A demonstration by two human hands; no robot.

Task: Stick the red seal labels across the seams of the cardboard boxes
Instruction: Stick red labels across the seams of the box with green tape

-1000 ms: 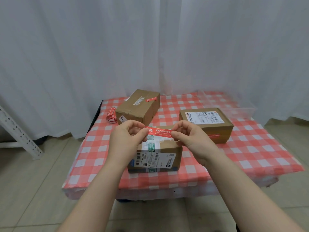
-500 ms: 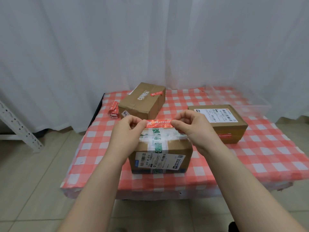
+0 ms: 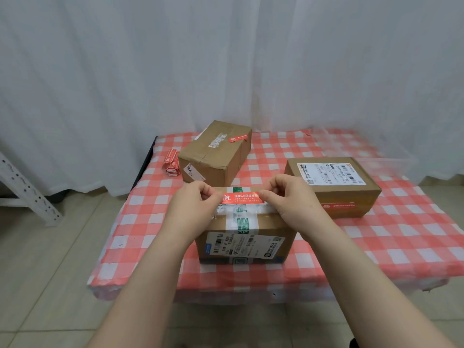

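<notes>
A red seal label (image 3: 243, 197) is stretched flat over the top of the near cardboard box (image 3: 244, 241), which has green-and-white tape along its seam. My left hand (image 3: 194, 209) pinches the label's left end and my right hand (image 3: 292, 200) pinches its right end. Whether the label touches the box top I cannot tell. A second box (image 3: 217, 153) at the back carries a red label on its top. A third box (image 3: 334, 187) on the right has a red label on its front side.
A bundle of red labels (image 3: 172, 162) lies left of the back box. The boxes stand on a low table with a red-and-white checked cloth (image 3: 140, 222). A clear plastic bin (image 3: 391, 159) sits at the back right. A white curtain hangs behind, and a white metal rack leg (image 3: 27, 194) stands at left.
Both hands have lowered the stretched label toward the top of the near box. The camera has come closer to the table.
</notes>
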